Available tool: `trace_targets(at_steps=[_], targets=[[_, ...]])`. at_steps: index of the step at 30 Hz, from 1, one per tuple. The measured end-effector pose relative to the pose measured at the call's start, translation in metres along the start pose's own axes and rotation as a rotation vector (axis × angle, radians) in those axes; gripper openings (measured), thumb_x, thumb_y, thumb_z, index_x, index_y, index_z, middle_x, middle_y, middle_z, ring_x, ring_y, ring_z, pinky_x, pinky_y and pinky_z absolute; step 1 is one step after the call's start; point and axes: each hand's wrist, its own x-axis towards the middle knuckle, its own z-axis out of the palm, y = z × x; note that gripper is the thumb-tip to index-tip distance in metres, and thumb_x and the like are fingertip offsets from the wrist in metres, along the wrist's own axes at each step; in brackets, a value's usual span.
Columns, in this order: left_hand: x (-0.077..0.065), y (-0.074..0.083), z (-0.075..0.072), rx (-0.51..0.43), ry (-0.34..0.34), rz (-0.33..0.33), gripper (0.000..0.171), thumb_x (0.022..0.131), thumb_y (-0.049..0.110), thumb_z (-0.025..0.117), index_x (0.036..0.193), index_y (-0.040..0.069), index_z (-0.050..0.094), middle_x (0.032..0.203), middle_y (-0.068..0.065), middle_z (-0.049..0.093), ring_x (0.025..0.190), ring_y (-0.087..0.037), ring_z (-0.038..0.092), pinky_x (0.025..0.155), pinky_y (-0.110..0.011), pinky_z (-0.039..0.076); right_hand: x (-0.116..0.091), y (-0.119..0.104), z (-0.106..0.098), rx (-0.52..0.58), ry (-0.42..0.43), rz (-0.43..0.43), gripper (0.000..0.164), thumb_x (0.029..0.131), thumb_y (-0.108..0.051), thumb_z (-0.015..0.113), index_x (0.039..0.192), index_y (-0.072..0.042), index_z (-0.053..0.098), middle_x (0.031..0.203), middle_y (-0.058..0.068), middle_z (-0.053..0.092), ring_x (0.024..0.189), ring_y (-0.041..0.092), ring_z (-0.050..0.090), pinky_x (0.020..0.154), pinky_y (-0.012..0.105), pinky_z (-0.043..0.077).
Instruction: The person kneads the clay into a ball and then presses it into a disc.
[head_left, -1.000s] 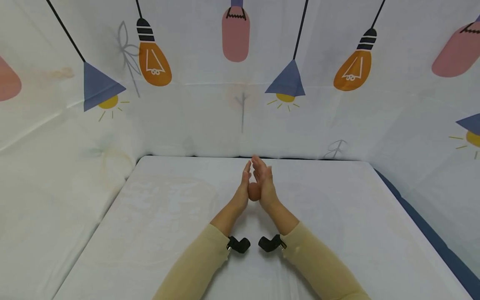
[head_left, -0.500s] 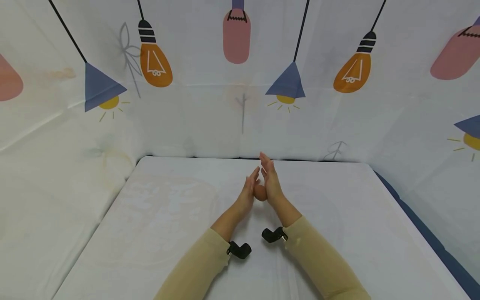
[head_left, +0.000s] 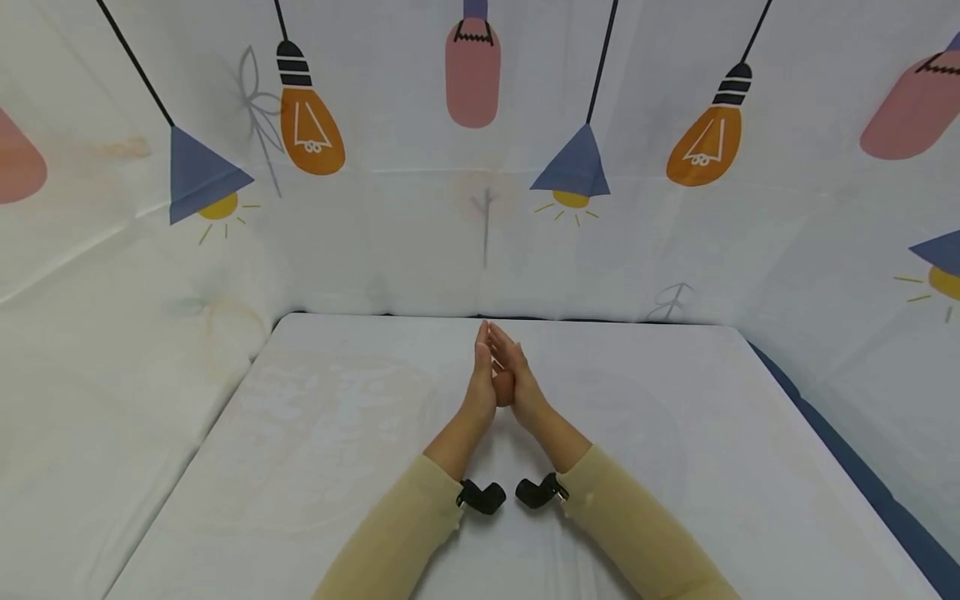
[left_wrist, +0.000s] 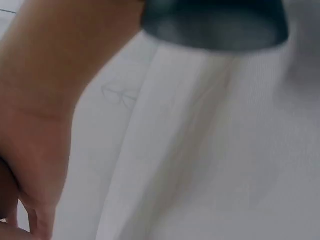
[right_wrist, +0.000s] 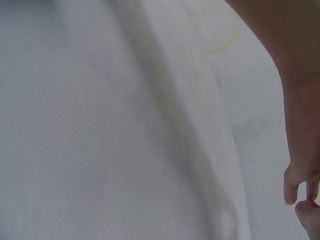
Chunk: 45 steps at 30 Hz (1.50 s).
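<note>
A reddish-brown ball [head_left: 504, 388], smooth and matte, sits between the two palms above the far half of the table. My left hand [head_left: 480, 385] presses it from the left, fingers straight and pointing away. From the right, my right hand [head_left: 527, 393] lies against it with its fingers also extended. Beyond the ball the fingertips come together in a peak. In the left wrist view part of the ball [left_wrist: 7, 192] shows dark beside the left palm [left_wrist: 37, 155]. The right wrist view catches the edge of the right hand [right_wrist: 302, 130]; the ball is hidden there.
A white-covered table [head_left: 337, 433] lies under both arms. Behind it hangs a pale cloth [head_left: 405, 225] printed with lamps and bulbs. Black wrist cameras [head_left: 482, 497] stick out inward from the beige sleeves [head_left: 393, 529].
The palms slide back and forth against each other with the ball between them. Since half a second ago, the right hand has drawn back and left, the left hand has moved forward, and the ball has shifted left.
</note>
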Motion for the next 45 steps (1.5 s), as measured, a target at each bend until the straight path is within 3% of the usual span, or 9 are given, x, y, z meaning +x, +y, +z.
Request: trace_targets(at_steps=[7, 12, 17, 22, 28, 33, 36, 41, 45], targets=[[0.004, -0.005, -0.009, 0.008, 0.038, -0.102, 0.077, 0.098, 0.071, 0.004, 0.162, 0.029, 0.007, 0.168, -0.005, 0.004, 0.153, -0.032, 0.004, 0.117, -0.062, 0.004, -0.007, -0.014, 0.005, -0.025, -0.057, -0.041, 0.073, 0.106, -0.055, 0.008, 0.16, -0.008, 0.02, 0.162, 0.018, 0.025, 0.15, 0.033, 0.02, 0.12, 0.055, 0.013], [0.003, -0.01, -0.009, 0.004, -0.014, -0.159, 0.074, 0.102, 0.065, 0.002, 0.163, 0.024, 0.008, 0.168, -0.009, 0.0, 0.152, -0.036, -0.001, 0.115, -0.067, 0.002, -0.007, -0.026, 0.003, -0.075, -0.048, -0.084, 0.08, 0.103, -0.065, 0.011, 0.16, -0.01, 0.021, 0.16, 0.018, 0.03, 0.15, 0.031, 0.023, 0.119, 0.058, 0.014], [0.002, -0.012, -0.005, 0.102, -0.113, -0.128, 0.081, 0.099, 0.068, -0.002, 0.162, 0.019, 0.007, 0.167, -0.015, 0.001, 0.151, -0.039, 0.0, 0.113, -0.07, 0.004, -0.002, -0.031, -0.001, -0.075, 0.056, -0.03, 0.081, 0.101, -0.069, 0.012, 0.16, -0.015, 0.025, 0.159, 0.014, 0.036, 0.149, 0.026, 0.026, 0.12, 0.053, 0.013], [-0.001, -0.009, -0.001, 0.173, -0.184, -0.057, 0.088, 0.096, 0.072, -0.002, 0.162, 0.015, 0.007, 0.167, -0.014, 0.004, 0.152, -0.037, 0.004, 0.114, -0.068, 0.008, 0.009, -0.032, -0.011, -0.129, 0.123, -0.001, 0.065, 0.108, -0.048, 0.005, 0.16, -0.013, 0.024, 0.159, 0.015, 0.035, 0.151, 0.024, 0.02, 0.121, 0.047, 0.009], [-0.006, -0.007, 0.001, 0.066, -0.219, -0.057, 0.087, 0.096, 0.073, 0.0, 0.162, 0.018, 0.009, 0.166, -0.016, 0.008, 0.15, -0.039, 0.013, 0.116, -0.064, 0.011, 0.015, -0.024, -0.022, -0.201, 0.15, 0.003, 0.056, 0.11, -0.028, 0.009, 0.159, -0.006, 0.024, 0.158, 0.021, 0.032, 0.151, 0.029, 0.018, 0.122, 0.047, 0.009], [-0.006, -0.003, 0.003, -0.17, -0.206, -0.038, 0.103, 0.089, 0.085, 0.015, 0.162, 0.013, 0.009, 0.165, -0.022, 0.005, 0.149, -0.046, 0.012, 0.117, -0.063, 0.007, 0.016, -0.014, -0.026, -0.238, 0.163, 0.024, 0.056, 0.109, -0.034, 0.015, 0.159, -0.01, 0.026, 0.16, 0.016, 0.032, 0.15, 0.026, 0.021, 0.122, 0.044, 0.012], [-0.005, 0.0, 0.003, -0.244, -0.169, -0.023, 0.108, 0.086, 0.088, 0.02, 0.162, 0.012, 0.007, 0.166, -0.019, 0.003, 0.149, -0.044, 0.012, 0.117, -0.063, 0.005, 0.015, -0.007, -0.026, -0.248, 0.129, 0.05, 0.058, 0.109, -0.04, 0.017, 0.159, -0.012, 0.026, 0.161, 0.016, 0.029, 0.15, 0.025, 0.02, 0.121, 0.044, 0.013], [-0.003, 0.005, 0.001, -0.146, -0.086, 0.037, 0.098, 0.091, 0.083, 0.011, 0.162, 0.014, 0.008, 0.167, -0.011, 0.008, 0.151, -0.035, 0.014, 0.119, -0.059, 0.008, 0.007, 0.001, -0.018, -0.232, 0.052, 0.077, 0.062, 0.109, -0.047, 0.015, 0.16, -0.013, 0.024, 0.163, 0.014, 0.024, 0.151, 0.028, 0.016, 0.121, 0.049, 0.01], [-0.002, 0.007, -0.002, -0.032, -0.028, 0.027, 0.091, 0.094, 0.078, 0.005, 0.163, 0.019, 0.007, 0.167, -0.008, 0.01, 0.153, -0.029, 0.01, 0.119, -0.059, 0.006, 0.001, 0.003, -0.008, -0.242, 0.012, 0.075, 0.068, 0.107, -0.055, 0.015, 0.16, -0.012, 0.021, 0.164, 0.013, 0.02, 0.151, 0.033, 0.016, 0.12, 0.053, 0.012]])
